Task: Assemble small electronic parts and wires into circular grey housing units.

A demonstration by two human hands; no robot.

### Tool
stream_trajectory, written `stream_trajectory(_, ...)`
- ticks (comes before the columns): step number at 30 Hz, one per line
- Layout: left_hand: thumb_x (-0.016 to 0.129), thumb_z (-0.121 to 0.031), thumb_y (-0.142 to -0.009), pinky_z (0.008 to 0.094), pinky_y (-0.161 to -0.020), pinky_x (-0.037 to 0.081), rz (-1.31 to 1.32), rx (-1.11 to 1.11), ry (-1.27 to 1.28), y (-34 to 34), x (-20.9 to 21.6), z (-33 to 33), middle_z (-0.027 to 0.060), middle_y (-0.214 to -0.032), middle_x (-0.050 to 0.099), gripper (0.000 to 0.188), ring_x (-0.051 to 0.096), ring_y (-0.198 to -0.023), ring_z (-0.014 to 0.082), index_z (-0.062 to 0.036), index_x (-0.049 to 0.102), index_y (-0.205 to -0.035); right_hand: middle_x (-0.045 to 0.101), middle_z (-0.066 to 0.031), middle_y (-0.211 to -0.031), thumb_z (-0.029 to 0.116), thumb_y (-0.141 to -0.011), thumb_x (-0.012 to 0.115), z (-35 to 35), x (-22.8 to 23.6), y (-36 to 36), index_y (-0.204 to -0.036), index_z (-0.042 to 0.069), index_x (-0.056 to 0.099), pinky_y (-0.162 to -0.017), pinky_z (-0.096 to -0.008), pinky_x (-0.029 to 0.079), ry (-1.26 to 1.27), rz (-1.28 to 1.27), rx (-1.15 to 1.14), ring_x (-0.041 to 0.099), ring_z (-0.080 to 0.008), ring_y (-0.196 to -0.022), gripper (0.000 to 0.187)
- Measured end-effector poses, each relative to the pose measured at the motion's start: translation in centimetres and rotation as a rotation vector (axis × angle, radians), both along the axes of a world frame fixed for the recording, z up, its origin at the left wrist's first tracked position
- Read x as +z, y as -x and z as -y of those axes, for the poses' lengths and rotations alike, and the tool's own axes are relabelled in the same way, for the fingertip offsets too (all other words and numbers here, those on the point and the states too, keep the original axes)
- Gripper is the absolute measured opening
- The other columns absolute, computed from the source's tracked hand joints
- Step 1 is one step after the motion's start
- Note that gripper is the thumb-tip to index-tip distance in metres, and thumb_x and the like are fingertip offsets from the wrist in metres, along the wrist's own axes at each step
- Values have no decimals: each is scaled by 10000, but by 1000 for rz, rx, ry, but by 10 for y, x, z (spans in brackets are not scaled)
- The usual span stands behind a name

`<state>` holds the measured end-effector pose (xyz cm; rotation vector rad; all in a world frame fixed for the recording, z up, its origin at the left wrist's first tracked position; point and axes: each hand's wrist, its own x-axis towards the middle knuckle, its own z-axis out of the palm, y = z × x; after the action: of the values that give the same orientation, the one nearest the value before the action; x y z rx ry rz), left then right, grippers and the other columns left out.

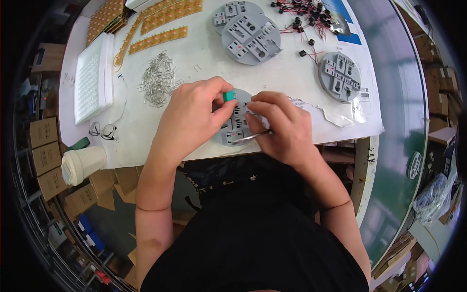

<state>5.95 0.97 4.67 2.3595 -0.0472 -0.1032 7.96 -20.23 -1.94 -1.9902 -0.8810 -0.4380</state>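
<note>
Grey disc (pixel 237 121), round and studded with raised slotted shapes, lies partly covered on the white table (pixel 292 75). The left hand (pixel 194 113) pinches one small, squarish green block (pixel 228 96); the right hand (pixel 286 127), fingers curled, grasps one slim metal tool (pixel 253 136). Three similar discs (pixel 251 39) lie beyond, two overlapping.

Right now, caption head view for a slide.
Left hand pinches a green block, right hand holds a metal tool, at a round gray plate.
</note>
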Motion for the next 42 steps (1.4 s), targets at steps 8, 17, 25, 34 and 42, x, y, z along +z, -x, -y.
stream_trajectory(8,849,-89,-886,376,-695,586,95,-130,-328,-7,2,11,169,-827,765,231,757,-735,295,19,744,-1061,777,-132,-997,187,-902,824,44,61,-98,-1090,114,796,-752,-446,594,556,-108,-427,750,-347,-836,204)
stream_trajectory(17,878,-131,-874,382,-829,594,321,2,-85,11,-16,-6,140,-1088,781,349,763,-961,265,-17,775,-1188,817,-108,-967,147,-969,787,47,60,-101,-1149,70,799,-685,-333,552,81,-367,-170,749,-218,-796,196)
stream_trajectory(25,917,-139,-851,362,-949,573,409,12,396,16,46,3,97,-1193,795,375,744,-1098,195,-27,801,-1190,803,-113,-1050,96,-1022,768,25,70,-34,-1223,-33,737,-578,-186,443,-529,-961,356,528,-33,-647,241)
stream_trajectory(34,857,-62,-918,227,-751,539,327,119,393,43,12,8,107,-1020,788,236,704,-842,90,13,793,-1132,780,-34,-1061,-15,-974,794,-2,56,-6,-1189,-5,760,-698,-212,513,-492,-869,306,621,-39,-797,218)
stream_trajectory(42,796,-81,-985,219,-689,526,47,195,862,47,-7,2,38,-908,754,163,652,-774,55,51,773,-1078,757,-49,-1040,-47,-908,812,-6,43,-11,-1156,67,789,-707,-278,567,-168,-254,332,688,-118,-831,273)
